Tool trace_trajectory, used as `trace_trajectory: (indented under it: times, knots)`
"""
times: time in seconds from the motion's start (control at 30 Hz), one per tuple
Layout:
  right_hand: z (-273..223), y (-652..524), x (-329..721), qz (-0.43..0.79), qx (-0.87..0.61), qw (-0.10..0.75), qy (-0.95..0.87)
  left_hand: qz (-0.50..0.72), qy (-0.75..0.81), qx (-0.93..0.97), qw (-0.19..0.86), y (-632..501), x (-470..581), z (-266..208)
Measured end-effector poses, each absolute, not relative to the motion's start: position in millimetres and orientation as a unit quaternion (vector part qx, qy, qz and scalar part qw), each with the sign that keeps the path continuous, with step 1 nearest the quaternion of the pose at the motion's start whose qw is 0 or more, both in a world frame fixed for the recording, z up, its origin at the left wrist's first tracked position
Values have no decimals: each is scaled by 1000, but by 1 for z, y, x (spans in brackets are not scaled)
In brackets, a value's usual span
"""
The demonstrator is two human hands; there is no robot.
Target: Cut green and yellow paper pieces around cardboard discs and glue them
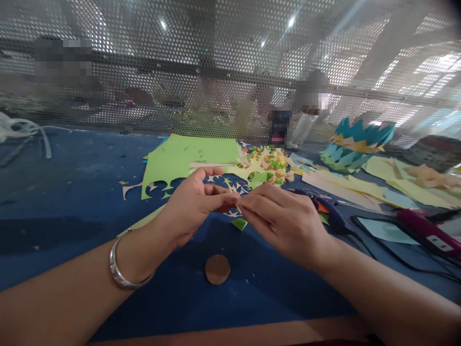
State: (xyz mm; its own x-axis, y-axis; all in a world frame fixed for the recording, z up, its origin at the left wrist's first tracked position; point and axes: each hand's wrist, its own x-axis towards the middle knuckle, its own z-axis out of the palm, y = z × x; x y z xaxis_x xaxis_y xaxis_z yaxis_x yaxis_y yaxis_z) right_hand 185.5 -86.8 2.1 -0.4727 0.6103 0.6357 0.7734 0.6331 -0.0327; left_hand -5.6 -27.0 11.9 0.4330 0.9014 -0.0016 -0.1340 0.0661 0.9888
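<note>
Right between the two sets of fingertips, at the middle of the counter, I find the small pale piece. From the left hand it lies to the right; from the right hand it lies to the left, so neither is clearly nearer. Only a thin sliver shows; as far as I can judge, its visible edge runs roughly near to far, slightly tilted. I read the left hand as pinching it between thumb and finger, other fingers curled loosely, while the right hand's fingers bunch together against its other side.

Just on the near side of the fingertips I see a folded green piece, a crisp little wedge that looks like paper. Nearer still, slightly left of the pinch, lies a flat brown disc, matte and nearly round, perhaps cardboard. On the far side I have spiky, curved-edge scraps, a smooth light-green sheet with scalloped bites along its near edge, and a ruffled heap of folded pieces in green and cream. Far right stands a zigzag-edged ring, teal-topped with a cream band; nearer, beside the right hand, rests a dark-blue glue gun.
</note>
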Motion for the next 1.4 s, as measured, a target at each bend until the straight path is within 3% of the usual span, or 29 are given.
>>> trace_trajectory:
  times: [0.3, 0.87, 1.4]
  knots:
    - [4, -76, 184, 42, -399, 402, -823, 371, 345, 608, 612, -32, -5, 10]
    - [0, -76, 185, 83, -377, 407, -828, 379, 350, 555, 653, -34, -4, 11]
    - [1, -71, 183, 326, -465, 414, -711, 335, 309, 653, 605, -33, -7, 5]
